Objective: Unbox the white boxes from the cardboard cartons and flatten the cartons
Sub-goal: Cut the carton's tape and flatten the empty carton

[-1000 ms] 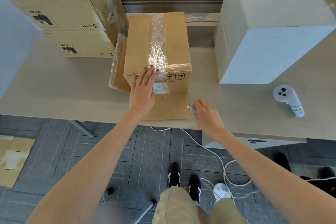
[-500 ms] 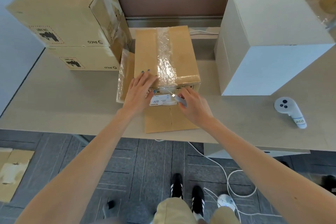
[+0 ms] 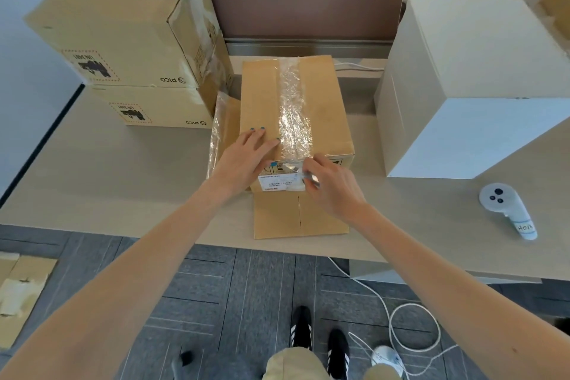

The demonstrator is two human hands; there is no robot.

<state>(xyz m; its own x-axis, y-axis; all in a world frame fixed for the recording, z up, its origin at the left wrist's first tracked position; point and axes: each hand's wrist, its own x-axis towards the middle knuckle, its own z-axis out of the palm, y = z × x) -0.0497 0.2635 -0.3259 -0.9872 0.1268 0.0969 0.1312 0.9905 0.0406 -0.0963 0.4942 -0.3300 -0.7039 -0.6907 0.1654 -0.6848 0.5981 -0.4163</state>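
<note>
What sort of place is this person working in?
Probably an office: a desk backed by a partition screen, grey carpet tiles underfoot, and a white handheld controller lying on the desk, right of the taped carton.

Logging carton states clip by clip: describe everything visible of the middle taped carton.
The carton is brown cardboard, upright and closed, its top seam sealed by wrinkled clear tape running front to back. A white label sits on its front face. It stands on a flattened cardboard sheet on the table, with loose plastic film at its left side. The left hand lies flat on its top; the right hand holds a small silvery tool at the front top edge, by the tape's end.
</note>
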